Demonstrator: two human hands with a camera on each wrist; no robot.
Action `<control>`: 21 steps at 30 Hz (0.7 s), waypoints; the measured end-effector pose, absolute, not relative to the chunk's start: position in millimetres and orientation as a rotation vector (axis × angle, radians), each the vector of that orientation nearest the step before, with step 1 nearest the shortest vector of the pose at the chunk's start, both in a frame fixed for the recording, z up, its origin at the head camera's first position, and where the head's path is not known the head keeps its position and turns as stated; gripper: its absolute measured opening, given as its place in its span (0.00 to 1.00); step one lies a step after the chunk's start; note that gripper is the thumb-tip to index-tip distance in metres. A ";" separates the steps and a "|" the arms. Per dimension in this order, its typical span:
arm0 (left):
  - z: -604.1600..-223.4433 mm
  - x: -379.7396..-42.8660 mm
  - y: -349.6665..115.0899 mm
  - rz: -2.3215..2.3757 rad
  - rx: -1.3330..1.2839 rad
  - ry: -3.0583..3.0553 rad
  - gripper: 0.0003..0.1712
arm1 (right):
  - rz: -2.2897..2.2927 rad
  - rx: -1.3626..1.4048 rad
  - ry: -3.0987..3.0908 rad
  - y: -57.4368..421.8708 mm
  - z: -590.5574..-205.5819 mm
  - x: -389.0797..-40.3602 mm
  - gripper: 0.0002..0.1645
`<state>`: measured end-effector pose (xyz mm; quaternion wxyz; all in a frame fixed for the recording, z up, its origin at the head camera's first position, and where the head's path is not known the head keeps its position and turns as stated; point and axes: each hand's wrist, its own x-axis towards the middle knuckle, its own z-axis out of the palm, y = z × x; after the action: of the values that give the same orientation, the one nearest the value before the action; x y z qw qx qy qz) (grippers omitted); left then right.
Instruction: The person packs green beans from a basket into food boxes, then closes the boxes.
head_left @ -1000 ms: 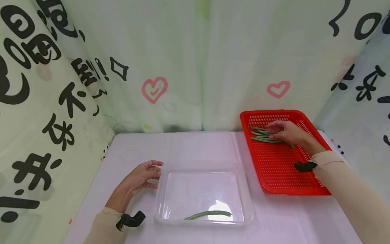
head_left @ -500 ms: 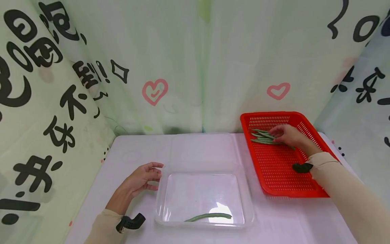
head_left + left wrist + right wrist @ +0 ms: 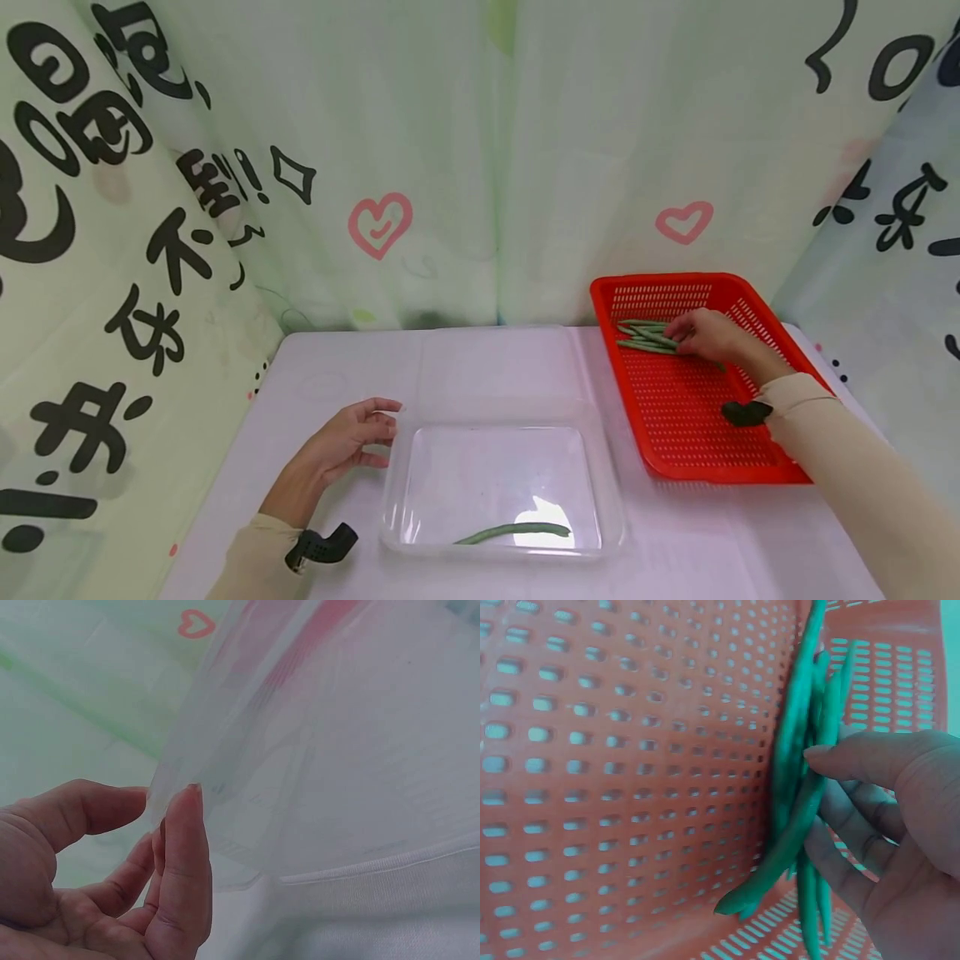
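Note:
My right hand (image 3: pixel 708 336) reaches into the red basket (image 3: pixel 720 417), among several long green beans (image 3: pixel 641 333) bunched at its far left. The right wrist view shows the thumb on top of one curved green bean (image 3: pixel 791 832) with fingers curled behind it, pinching it. Beside the clear plastic container (image 3: pixel 495 475), my left hand (image 3: pixel 348 442) has its fingers loosely bent, the tips touching the left rim. Up close in the left wrist view, thumb and fingertips meet the container's transparent wall (image 3: pixel 247 757). A single green bean (image 3: pixel 517 530) lies inside the container near its front side.
A white cloth covers the table (image 3: pixel 337 358). Pale printed curtains (image 3: pixel 495 167) stand behind and along both sides, close to the basket's far edge. Each wrist wears a black strap (image 3: pixel 322 543).
My right hand has settled slightly lower and farther right over the beans, its fingers closing on one. My left hand and the clear container have stayed in place.

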<state>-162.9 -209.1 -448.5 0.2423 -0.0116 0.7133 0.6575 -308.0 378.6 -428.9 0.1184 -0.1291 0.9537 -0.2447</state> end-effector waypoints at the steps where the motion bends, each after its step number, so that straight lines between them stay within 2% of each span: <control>1: -449.0 -162.9 -209.2 1.797 -0.035 1.950 0.28 | -0.704 -0.392 2.784 378.1 -427.4 -307.7 0.14; 15: -452.5 -166.5 -208.6 1.793 -0.036 1.954 0.28 | -0.747 -0.567 2.798 373.9 -401.4 -295.0 0.14; 21: -454.4 -165.5 -210.2 1.797 -0.035 1.957 0.27 | -0.848 -0.561 2.771 367.0 -392.3 -285.0 0.15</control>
<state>-165.5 -210.2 -454.4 0.2396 -0.0128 0.7151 0.6565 -285.0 367.0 -392.3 0.0946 -0.1893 0.9346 -0.2860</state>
